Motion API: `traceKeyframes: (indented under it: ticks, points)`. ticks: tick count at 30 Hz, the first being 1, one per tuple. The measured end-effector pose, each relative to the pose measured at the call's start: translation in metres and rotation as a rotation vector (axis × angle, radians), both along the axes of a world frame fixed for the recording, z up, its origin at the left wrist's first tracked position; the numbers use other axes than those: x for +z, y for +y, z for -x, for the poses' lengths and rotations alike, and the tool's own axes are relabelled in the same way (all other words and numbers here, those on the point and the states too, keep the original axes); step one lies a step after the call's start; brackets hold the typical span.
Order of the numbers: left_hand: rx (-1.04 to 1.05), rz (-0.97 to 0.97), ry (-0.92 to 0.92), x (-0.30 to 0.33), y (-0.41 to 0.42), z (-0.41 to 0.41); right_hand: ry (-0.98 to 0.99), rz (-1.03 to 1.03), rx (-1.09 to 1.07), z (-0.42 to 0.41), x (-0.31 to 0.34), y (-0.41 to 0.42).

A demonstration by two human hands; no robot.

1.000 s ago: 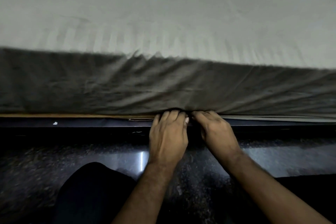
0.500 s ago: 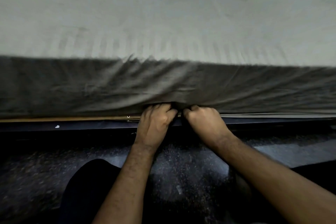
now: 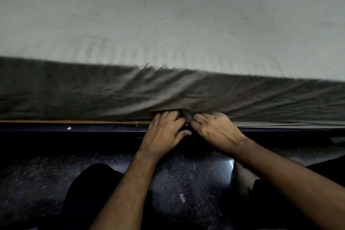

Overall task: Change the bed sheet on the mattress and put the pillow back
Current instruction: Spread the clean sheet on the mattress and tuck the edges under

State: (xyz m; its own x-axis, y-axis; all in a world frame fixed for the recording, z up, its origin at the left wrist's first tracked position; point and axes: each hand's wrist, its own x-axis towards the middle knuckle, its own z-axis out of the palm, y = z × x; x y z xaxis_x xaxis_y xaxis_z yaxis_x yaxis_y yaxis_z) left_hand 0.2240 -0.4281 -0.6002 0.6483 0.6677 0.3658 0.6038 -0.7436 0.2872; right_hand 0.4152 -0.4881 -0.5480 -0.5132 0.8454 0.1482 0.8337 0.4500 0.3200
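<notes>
Compared with half a second ago, the two hands are sitting slightly lower against the bed's side, and the left thumb is now sticking out sideways toward the right hand instead of being tucked in; a second ago the fingers were lying flatter along the bottom edge. The creases fanning up from the hands are looking much the same as before.

The pale grey, faintly striped cotton bed sheet (image 3: 168,15) is lying smooth across the top of the mattress and is falling over its near side as a darker, shadowed, finely wrinkled drape. Under it, a thin tan wooden bed board (image 3: 56,121) is showing as a narrow strip, with a dark glossy bed frame rail (image 3: 74,129) just beneath. The floor is a dark speckled polished stone floor (image 3: 186,173), reflecting a streak of light.

The left hand (image 3: 164,134) and the right hand (image 3: 214,130) are working close together, nearly touching, at the lower hem of the sheet's drape, their fingertips disappearing under the bunched cloth at the mattress's bottom edge. Both hands are curling into the fabric there, though the exact grip is hidden by the folds.
</notes>
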Motion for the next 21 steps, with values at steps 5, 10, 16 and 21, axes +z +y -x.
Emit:
traceKeyframes:
  ticks: [5, 10, 16, 21]
  points:
    - [-0.082, 0.042, 0.097, 0.011, -0.005, -0.006, 0.063, 0.098, -0.043, 0.01, -0.014, -0.027]
    - [-0.088, 0.181, 0.056, 0.014, -0.004, -0.003, 0.173, 0.133, -0.204, 0.002, -0.019, -0.02]
    - [0.184, 0.318, 0.104, 0.024, -0.022, -0.021, 0.349, 0.202, -0.229, -0.011, -0.026, -0.019]
    - [0.356, 0.275, 0.131, 0.017, -0.047, -0.045, 0.427, 0.254, -0.32, -0.005, -0.033, -0.028]
